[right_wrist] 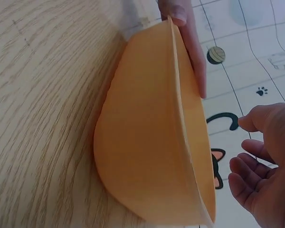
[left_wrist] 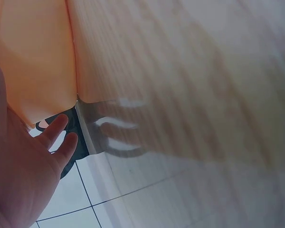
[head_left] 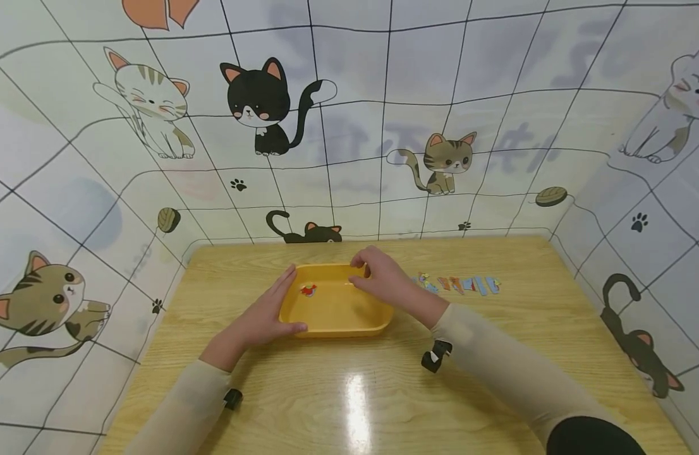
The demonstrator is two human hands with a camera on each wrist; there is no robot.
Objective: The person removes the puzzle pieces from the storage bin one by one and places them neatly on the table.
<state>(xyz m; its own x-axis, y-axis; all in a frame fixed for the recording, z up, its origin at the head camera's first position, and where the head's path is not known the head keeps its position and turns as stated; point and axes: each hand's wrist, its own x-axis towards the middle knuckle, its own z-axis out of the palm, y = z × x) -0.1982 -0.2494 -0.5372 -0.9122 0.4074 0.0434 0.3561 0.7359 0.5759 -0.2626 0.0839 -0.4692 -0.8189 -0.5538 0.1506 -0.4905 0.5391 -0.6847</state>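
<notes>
A shallow yellow tray [head_left: 338, 316] sits on the wooden table, its tall side wall [right_wrist: 137, 128] filling much of the right wrist view. My left hand [head_left: 264, 316] rests along the tray's left end, fingers straight by the rim and thumb at the near left corner. Over the far right part of the tray is my right hand [head_left: 383, 275], fingers loosely bent and thumb apart from them. Nothing shows between those fingers in the right wrist view. A small red-and-white piece [head_left: 308, 290] lies inside the tray, toward its left.
Several flat, colourful cut pieces [head_left: 469, 285] lie in a row right of the tray, partly behind my right wrist. Around the wooden tabletop [head_left: 292, 385], a backdrop [head_left: 355, 151] with cartoon cats rises at the back and sides.
</notes>
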